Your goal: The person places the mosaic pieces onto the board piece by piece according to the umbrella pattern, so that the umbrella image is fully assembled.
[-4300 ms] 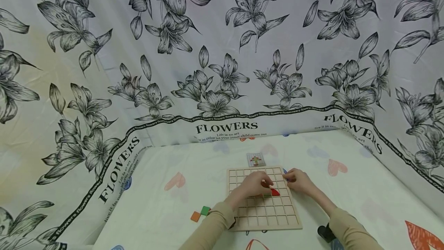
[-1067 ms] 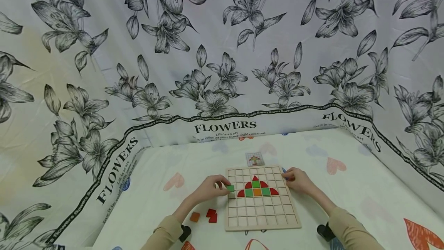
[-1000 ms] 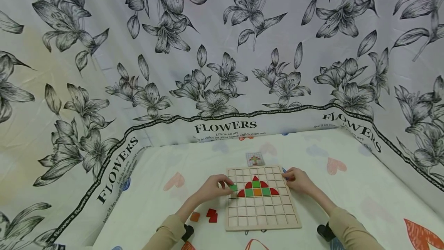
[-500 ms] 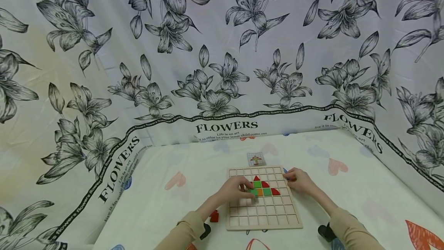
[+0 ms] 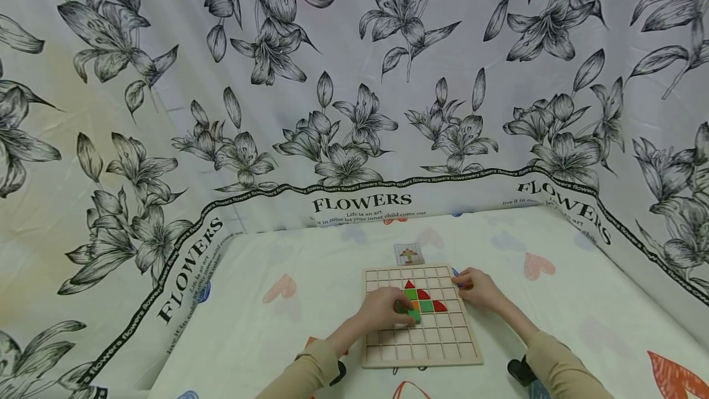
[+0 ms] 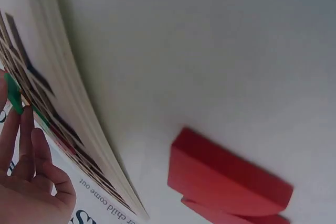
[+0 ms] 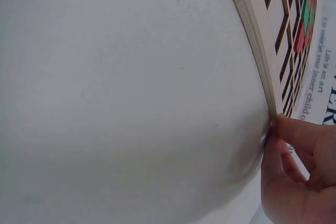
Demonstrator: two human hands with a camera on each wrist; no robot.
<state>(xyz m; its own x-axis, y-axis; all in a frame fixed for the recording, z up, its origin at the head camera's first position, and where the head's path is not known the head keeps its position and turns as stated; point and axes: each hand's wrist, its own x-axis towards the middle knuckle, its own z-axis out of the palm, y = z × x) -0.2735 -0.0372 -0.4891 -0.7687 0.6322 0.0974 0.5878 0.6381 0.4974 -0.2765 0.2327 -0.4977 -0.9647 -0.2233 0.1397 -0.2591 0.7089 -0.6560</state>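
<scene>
My left hand (image 5: 381, 310) pinches a green square tile (image 5: 414, 317) low over the middle of a wooden grid board (image 5: 421, 357). Thumb and fingertips also hold that tile (image 6: 13, 94) in the left wrist view. Just beyond it lie set tiles: a red triangle (image 5: 408, 284), a green square (image 5: 410, 294), a red rounded piece (image 5: 423, 294), another green square (image 5: 426, 306) and a second red rounded piece (image 5: 439, 306). The left hand hides the pattern's left side and most of an orange tile. My right hand (image 5: 477, 287) grips the board's right edge between thumb and finger.
A small picture card (image 5: 408, 254) with a coloured grid figure lies beyond the board. Loose red tiles (image 6: 228, 171) rest on the cloth left of the board, mostly behind the left forearm in the head view. A flower-printed curtain (image 5: 354, 109) hangs behind the table.
My left hand has carried the green tile rightward from the board's left edge to its middle, then slightly nearer me. Earlier it set red rounded pieces. The right hand has stayed at the board's edge.
</scene>
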